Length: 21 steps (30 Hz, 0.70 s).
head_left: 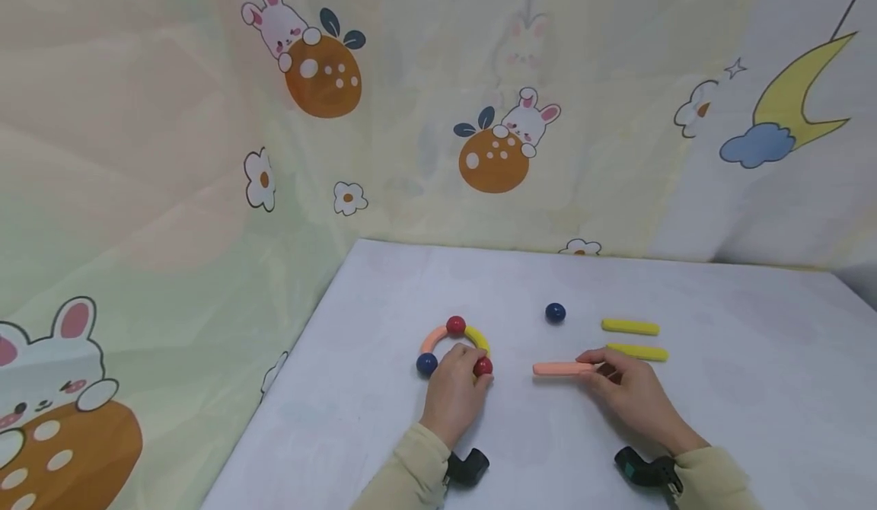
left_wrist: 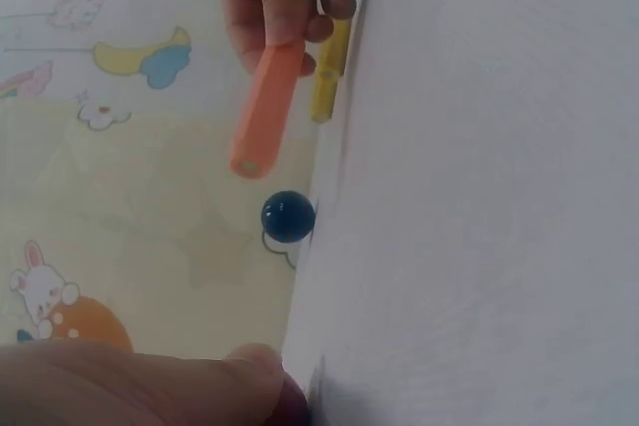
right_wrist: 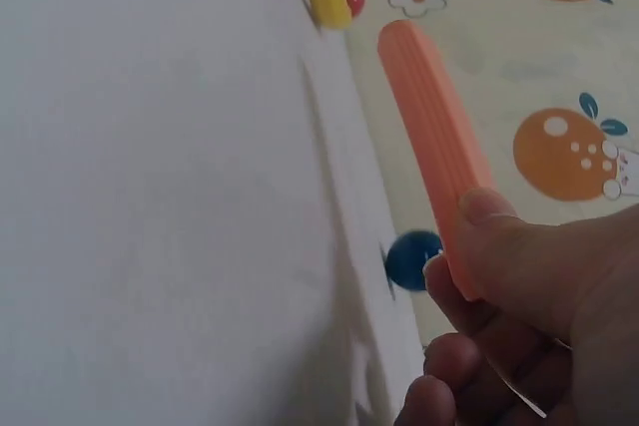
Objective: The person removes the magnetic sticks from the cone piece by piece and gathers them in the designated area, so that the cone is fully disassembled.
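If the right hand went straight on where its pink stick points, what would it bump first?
Probably the red ball pinched by the left hand, though depth is hard to judge.
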Each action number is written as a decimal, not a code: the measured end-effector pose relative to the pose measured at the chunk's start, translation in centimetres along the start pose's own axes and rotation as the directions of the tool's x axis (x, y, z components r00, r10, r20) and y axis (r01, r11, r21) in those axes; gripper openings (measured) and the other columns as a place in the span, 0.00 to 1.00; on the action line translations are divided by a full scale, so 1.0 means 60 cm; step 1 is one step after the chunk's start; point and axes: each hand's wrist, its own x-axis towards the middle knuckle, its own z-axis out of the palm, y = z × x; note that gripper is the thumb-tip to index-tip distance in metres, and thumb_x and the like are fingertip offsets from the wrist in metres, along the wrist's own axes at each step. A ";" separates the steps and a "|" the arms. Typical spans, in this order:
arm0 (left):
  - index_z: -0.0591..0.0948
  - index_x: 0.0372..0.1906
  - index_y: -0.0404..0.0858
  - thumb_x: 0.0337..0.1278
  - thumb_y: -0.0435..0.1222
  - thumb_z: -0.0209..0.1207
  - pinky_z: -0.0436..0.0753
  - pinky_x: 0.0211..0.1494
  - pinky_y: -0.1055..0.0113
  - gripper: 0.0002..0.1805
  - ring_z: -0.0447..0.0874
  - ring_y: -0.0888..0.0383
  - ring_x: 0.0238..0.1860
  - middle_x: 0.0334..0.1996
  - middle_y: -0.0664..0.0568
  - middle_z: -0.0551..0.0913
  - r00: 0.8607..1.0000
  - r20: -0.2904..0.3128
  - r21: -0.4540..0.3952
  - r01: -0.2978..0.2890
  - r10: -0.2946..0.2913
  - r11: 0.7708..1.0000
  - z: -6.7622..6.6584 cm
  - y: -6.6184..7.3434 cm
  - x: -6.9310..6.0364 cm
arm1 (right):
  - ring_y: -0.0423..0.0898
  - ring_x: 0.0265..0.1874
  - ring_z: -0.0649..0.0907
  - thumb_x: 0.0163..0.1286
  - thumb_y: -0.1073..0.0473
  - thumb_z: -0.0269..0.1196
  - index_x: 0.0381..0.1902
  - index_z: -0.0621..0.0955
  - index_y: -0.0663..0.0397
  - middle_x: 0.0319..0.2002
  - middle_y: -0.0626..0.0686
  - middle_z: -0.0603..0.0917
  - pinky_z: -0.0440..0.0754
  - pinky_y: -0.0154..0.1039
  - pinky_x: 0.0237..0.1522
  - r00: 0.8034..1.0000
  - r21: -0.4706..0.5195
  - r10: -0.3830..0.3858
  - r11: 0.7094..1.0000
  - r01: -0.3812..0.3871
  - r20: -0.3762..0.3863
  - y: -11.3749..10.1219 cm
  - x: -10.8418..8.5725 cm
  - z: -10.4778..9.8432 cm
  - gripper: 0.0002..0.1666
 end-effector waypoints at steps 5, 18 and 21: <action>0.84 0.51 0.41 0.52 0.40 0.71 0.82 0.48 0.67 0.20 0.78 0.61 0.42 0.41 0.54 0.80 1.000 0.010 -0.019 0.016 -0.016 1.000 0.002 0.000 -0.002 | 0.40 0.30 0.79 0.66 0.60 0.66 0.50 0.82 0.52 0.39 0.52 0.85 0.76 0.33 0.28 0.998 -0.079 0.020 0.997 -0.024 -0.055 0.040 -0.018 -0.043 0.14; 0.84 0.51 0.42 0.51 0.40 0.71 0.82 0.48 0.68 0.20 0.78 0.61 0.42 0.41 0.55 0.80 1.000 -0.003 -0.023 0.008 -0.008 1.000 -0.001 -0.004 0.000 | 0.35 0.28 0.68 0.64 0.49 0.68 0.46 0.85 0.54 0.42 0.56 0.84 0.66 0.31 0.25 0.972 -0.234 -0.018 0.972 -0.038 -0.235 0.115 -0.038 -0.082 0.18; 0.84 0.51 0.42 0.52 0.40 0.71 0.82 0.47 0.68 0.19 0.78 0.61 0.42 0.41 0.54 0.80 1.000 0.003 -0.027 0.003 -0.003 1.000 -0.001 -0.002 -0.001 | 0.40 0.28 0.70 0.63 0.51 0.69 0.46 0.85 0.56 0.41 0.57 0.84 0.67 0.33 0.25 0.968 -0.267 0.006 0.961 -0.075 -0.249 0.121 -0.039 -0.081 0.18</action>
